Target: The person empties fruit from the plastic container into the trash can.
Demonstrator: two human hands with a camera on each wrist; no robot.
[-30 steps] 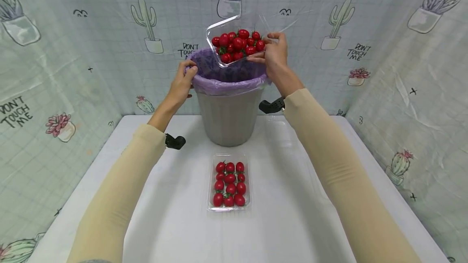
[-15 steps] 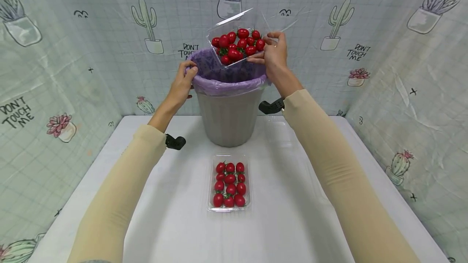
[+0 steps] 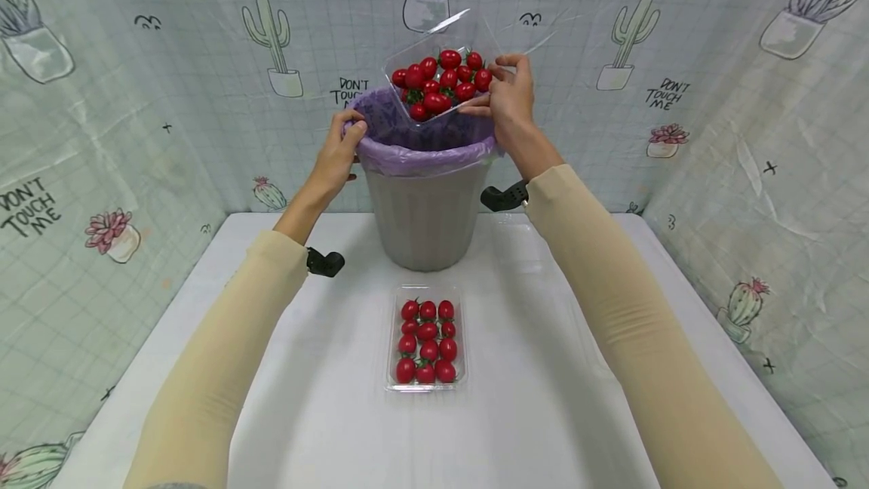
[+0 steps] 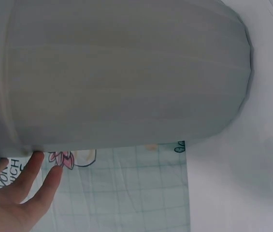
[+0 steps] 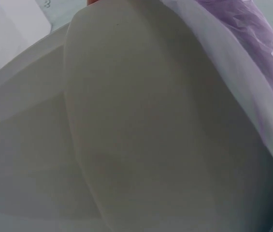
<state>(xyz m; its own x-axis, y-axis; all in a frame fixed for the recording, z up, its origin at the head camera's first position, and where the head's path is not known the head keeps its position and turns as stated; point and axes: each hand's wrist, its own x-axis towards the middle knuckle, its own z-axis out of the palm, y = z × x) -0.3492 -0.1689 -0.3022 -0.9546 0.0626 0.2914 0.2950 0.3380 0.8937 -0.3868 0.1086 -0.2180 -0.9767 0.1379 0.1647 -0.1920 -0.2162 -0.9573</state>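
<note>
Right hand (image 3: pixel 511 100) grasps one end of a clear plastic tray (image 3: pixel 441 40) between thumb and fingers, holding it tilted over the open mouth of a bin (image 3: pixel 428 210). Inside the tray lies a loose heap of glossy red tomatoes (image 3: pixel 448 80), small and oval to round, some with green stems showing. More see-through plastic reaches up and right past the hand, too faint to make out fully. The left hand (image 3: pixel 336 149) grips the bin's rim, thumb over the edge, and the left wrist view shows fingertips against the grey outer wall. A thin purple liner (image 3: pixel 428 161) folds over that rim. Cream sleeves (image 3: pixel 224 345) cover both arms, each with a black device (image 3: pixel 326 263) at the wrist.

The bin stands upright on a white table (image 3: pixel 502 398). Just in front of it rests a second clear tray (image 3: pixel 426 389), flat, its twelve tomatoes (image 3: pixel 427 331) set in three columns of four. Around the table hangs a pale gridded cloth (image 3: pixel 204 96), creased, printed with cacti, potted succulents and the words "DON'T TOUCH ME".

Compared with a second ago, both hands keep nearly the same place. In the raised tray, a few tomatoes sit slightly differently, and the bright glare along its left edge has thinned.
</note>
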